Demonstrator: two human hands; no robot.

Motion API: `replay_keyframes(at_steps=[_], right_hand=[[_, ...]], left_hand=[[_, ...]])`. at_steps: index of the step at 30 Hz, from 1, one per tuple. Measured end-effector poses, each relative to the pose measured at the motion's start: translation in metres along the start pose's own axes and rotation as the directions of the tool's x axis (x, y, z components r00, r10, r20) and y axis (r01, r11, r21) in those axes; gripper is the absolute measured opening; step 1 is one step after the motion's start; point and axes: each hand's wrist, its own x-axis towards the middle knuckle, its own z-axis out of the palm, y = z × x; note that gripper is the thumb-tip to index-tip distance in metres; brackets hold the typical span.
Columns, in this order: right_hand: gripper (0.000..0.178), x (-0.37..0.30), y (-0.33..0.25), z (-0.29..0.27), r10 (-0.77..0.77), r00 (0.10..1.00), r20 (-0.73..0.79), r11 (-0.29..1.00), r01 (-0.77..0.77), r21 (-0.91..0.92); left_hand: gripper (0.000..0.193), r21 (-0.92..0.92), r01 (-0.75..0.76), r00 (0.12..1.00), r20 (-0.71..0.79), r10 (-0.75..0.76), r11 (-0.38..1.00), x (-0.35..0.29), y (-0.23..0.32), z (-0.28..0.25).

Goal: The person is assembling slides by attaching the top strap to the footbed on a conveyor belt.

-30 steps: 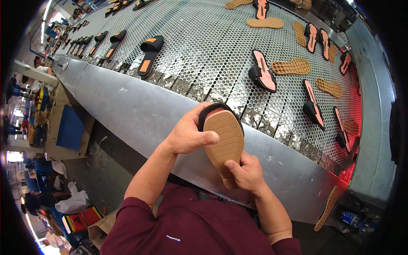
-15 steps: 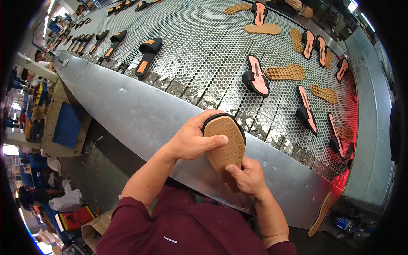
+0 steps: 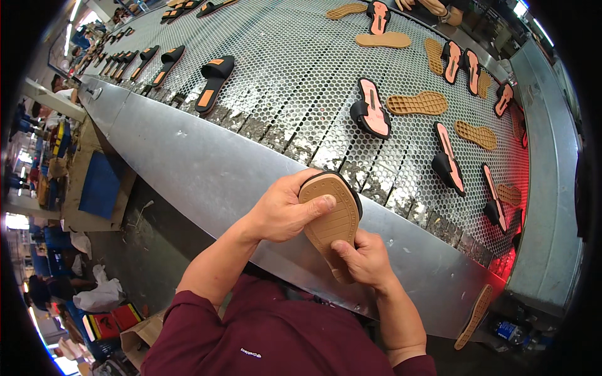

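Between my hands is a slide sandal (image 3: 327,219), its tan sole turned up toward me and a black edge showing round the wide end. My left hand (image 3: 285,210) grips that wide end, thumb pressed on the sole and fingers hidden behind. Lower down, my right hand (image 3: 365,258) holds the narrower end, its thumb lying on the sole's side. The sandal hangs over the metal ledge (image 3: 207,160) at the edge of a mesh conveyor (image 3: 301,69).
Black slide uppers with pink undersides, such as this one (image 3: 371,109), lie among loose tan soles (image 3: 417,103) on the conveyor. A finished-looking black slide (image 3: 214,83) lies further left. One sole (image 3: 473,316) leans at the ledge's right end, near a red-lit metal housing (image 3: 544,188). Another person's hand (image 3: 433,6) shows across.
The slides and soles on the conveyor have shifted slightly left and toward its far side. My hands keep their hold on the sandal, almost unmoved.
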Motion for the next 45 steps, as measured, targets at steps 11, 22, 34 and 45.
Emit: replay_keyframes(at_steps=[11, 22, 34, 45], right_hand=[[0.025, -0.011, 0.002, -0.021, 0.185, 0.98, 0.071, 0.98, -0.19, 0.06], [0.047, -0.035, 0.039, -0.066, 0.211, 0.964, -0.161, 0.888, -0.12, 0.445], [0.031, -0.041, 0.061, -0.073, 0.159, 0.933, -0.323, 0.889, 0.007, 0.458], [0.035, -0.048, 0.058, -0.071, -0.016, 0.988, -0.156, 0.907, 0.08, 0.413]], left_hand=[[0.022, -0.059, -0.01, 0.98, -0.199, -0.001, 0.998, -0.004, -0.019, 0.018], [0.071, 0.924, -0.253, 0.838, 0.061, 0.543, 0.286, -0.026, -0.044, 0.02], [0.071, 0.79, -0.476, 0.867, 0.349, 0.355, 0.387, 0.008, -0.047, 0.088], [0.073, 0.76, -0.514, 0.843, 0.362, 0.398, 0.398, 0.015, -0.05, 0.093]])
